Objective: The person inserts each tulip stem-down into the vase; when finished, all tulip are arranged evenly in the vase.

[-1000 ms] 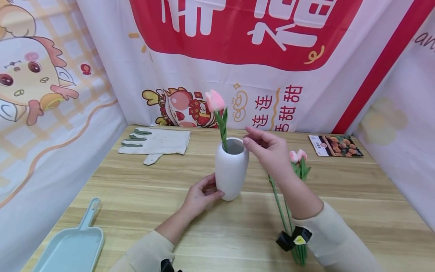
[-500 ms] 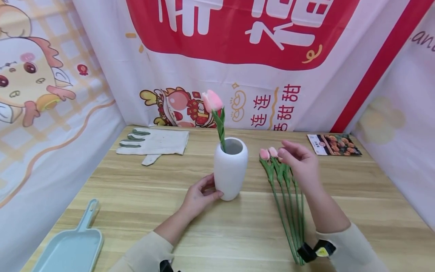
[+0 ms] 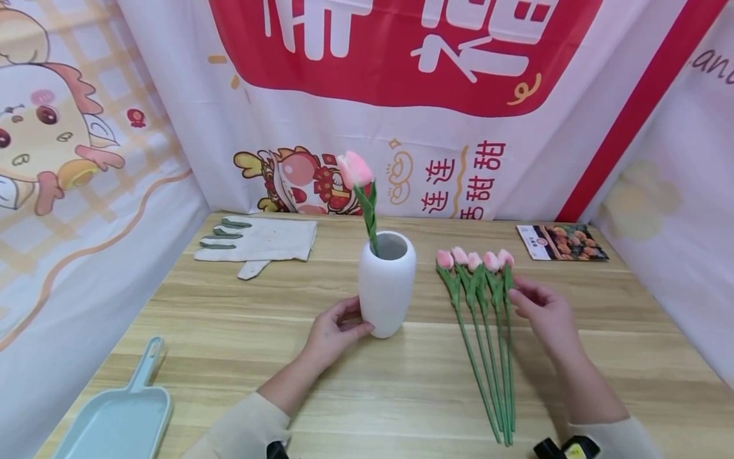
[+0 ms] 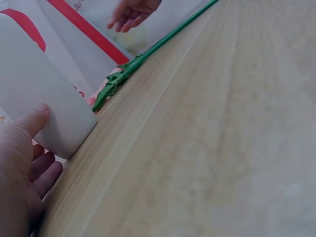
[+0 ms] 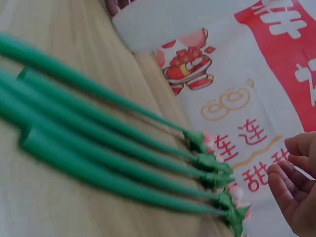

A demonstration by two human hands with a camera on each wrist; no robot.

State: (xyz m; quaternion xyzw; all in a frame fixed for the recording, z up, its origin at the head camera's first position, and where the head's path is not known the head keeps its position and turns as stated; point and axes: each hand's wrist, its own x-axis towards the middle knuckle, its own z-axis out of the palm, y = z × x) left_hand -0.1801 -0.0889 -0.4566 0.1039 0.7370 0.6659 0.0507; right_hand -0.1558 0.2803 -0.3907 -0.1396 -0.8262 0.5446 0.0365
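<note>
Five tulips (image 3: 471,290) lie by the loose-fingered right hand (image 3: 549,313), now nearer the desk's (image 3: 229,344) right edge; the left hand (image 3: 332,329) grips a vase (image 3: 387,287).

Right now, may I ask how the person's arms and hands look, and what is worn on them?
The left hand and right hand wear no gloves. Pale beige sleeves cover the left forearm and right forearm partly. A black device shows by the left cuff; another, with a yellow patch, by the right.

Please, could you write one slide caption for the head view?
The left hand holds a white vase containing one pink tulip; the right hand hovers beside five tulips lying down.
</note>
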